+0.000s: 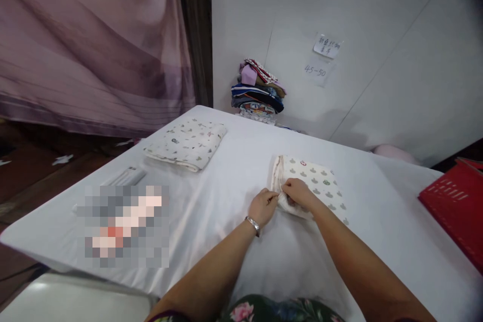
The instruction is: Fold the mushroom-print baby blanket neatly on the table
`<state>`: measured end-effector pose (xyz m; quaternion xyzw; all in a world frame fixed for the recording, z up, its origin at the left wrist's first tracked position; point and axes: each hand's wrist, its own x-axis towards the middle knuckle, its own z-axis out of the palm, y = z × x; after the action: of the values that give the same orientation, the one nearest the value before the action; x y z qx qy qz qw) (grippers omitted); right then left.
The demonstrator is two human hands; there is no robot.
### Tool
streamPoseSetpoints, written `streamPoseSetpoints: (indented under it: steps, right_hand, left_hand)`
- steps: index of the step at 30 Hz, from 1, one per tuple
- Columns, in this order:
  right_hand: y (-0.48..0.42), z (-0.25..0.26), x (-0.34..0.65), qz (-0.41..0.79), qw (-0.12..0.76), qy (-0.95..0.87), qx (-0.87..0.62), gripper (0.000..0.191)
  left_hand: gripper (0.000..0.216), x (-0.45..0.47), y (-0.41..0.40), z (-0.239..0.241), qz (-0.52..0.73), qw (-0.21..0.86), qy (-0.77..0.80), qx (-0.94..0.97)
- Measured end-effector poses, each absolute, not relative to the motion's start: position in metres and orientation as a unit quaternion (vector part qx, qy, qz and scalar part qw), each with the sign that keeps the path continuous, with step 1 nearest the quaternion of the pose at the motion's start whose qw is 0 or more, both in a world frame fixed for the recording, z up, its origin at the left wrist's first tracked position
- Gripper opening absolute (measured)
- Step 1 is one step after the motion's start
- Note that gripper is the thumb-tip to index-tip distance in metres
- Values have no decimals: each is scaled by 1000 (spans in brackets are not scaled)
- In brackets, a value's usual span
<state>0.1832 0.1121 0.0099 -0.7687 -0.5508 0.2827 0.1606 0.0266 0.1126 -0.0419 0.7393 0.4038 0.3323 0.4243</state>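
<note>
A folded white cloth (pixel 317 181) with a grey-green printed pattern lies on the white-covered table in front of me. My left hand (pixel 263 206), with a silver bracelet at the wrist, pinches the near left corner of this cloth. Close beside it, my right hand (pixel 298 192) is closed on the same folded edge, its fingers partly hidden by the hand itself. Further left on the table rests a second folded white cloth (pixel 186 145) with small scattered prints, apart from both hands.
A pile of folded clothes (pixel 258 88) stands behind the table by the wall. At the right edge is a red bag or box (pixel 455 201). A white object (pixel 124 176) lies near the left edge beside a pixelated patch. A pale stool (pixel 75 299) is at the lower left.
</note>
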Motion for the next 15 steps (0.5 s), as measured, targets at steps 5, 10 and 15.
streamPoseSetpoints:
  steps: [5,10,15]
  right_hand:
    - [100,11,181,301,239,-519,-763,19]
    - [101,8,172,298,318,-493,-753,16]
    - [107,-2,169,288,338,-503,-742,14]
  left_hand:
    - [36,28,115,-39,308,418,450,727]
    - [35,33,129,-36,300,477,486,668]
    - [35,46,156,-23,248,495,520,650]
